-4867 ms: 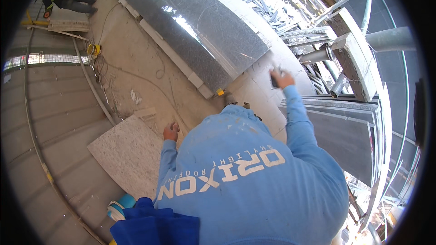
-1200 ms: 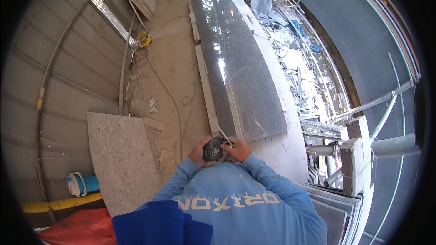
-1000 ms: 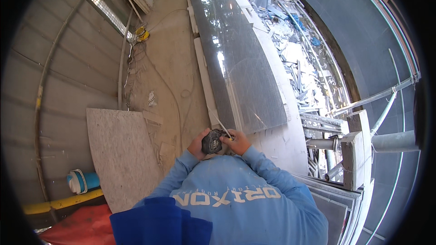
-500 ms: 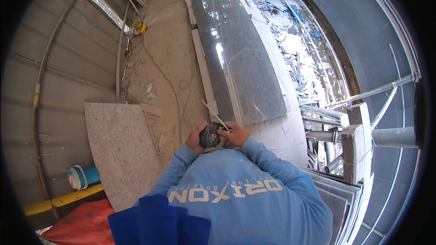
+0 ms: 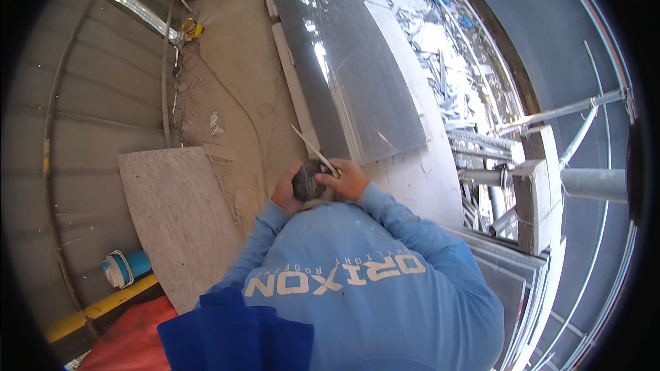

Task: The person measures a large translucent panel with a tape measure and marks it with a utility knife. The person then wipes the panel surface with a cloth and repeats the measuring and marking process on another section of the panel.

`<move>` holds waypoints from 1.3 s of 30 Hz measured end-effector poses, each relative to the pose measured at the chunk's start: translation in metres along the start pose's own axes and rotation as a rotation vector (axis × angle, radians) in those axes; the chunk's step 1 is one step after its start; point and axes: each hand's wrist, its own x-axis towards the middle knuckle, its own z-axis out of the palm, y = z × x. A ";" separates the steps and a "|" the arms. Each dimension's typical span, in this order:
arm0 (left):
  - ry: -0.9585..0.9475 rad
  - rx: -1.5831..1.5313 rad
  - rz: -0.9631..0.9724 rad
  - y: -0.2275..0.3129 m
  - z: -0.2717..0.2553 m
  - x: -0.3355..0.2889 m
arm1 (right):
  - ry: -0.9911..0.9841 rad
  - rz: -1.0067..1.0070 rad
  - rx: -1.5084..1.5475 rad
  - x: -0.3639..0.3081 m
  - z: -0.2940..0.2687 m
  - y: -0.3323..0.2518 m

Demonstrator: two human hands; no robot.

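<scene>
While the left hand (image 5: 287, 189) cups a dark rounded object (image 5: 306, 181) by the near end of the grey slab (image 5: 371, 99), the right hand (image 5: 350, 181), close beside, clasps a thin pale stick (image 5: 310, 145) slanting far left.

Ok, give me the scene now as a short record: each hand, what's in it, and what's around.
Left grip: closed around the side of the dark object
Right grip: holding the thin pale stick, thumb overlapping the dark object
Dark object: rounded, between the hands; exact kind unclear
Stick: slanting forward and left
Ahead: glossy dark slab
Left side: pale speckled panel, blue-and-white jug, red cloth
Right side: stacked sheets, with rubble farther off
</scene>
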 end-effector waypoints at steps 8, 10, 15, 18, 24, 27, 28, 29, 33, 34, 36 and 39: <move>0.083 0.025 0.002 -0.008 0.015 0.015 | 0.053 -0.053 -0.112 0.002 0.008 -0.007; 0.087 0.020 -0.020 -0.012 0.012 0.015 | -0.020 -0.002 -0.089 0.003 0.001 -0.013; 0.048 -0.039 -0.062 -0.012 0.010 0.013 | -0.047 0.040 -0.055 0.003 0.001 -0.004; 0.037 -0.017 -0.039 -0.011 0.017 0.012 | -0.046 0.053 -0.047 0.007 0.003 0.004; 0.062 0.070 -0.057 -0.009 0.013 0.015 | -0.061 0.065 -0.047 0.011 -0.002 0.001; 0.067 0.095 -0.095 -0.003 0.015 0.012 | -0.087 0.096 -0.068 0.013 -0.004 -0.005; 0.069 0.075 -0.104 -0.002 0.013 0.012 | -0.091 0.102 -0.064 0.014 -0.004 -0.006; 0.072 0.054 -0.114 -0.003 0.008 0.013 | -0.095 0.109 -0.060 0.014 -0.004 -0.008; 0.158 -0.040 -0.161 0.007 -0.001 0.013 | -0.040 0.079 -0.002 0.017 -0.002 -0.012; 0.187 -0.048 -0.139 0.010 -0.001 0.014 | -0.051 0.081 0.024 0.021 -0.001 -0.010; 0.246 -0.064 -0.097 0.017 0.001 0.016 | -0.044 0.086 0.071 0.029 0.002 -0.008; 0.258 -0.093 -0.076 0.031 -0.010 0.023 | -0.005 0.114 0.114 0.043 0.005 -0.012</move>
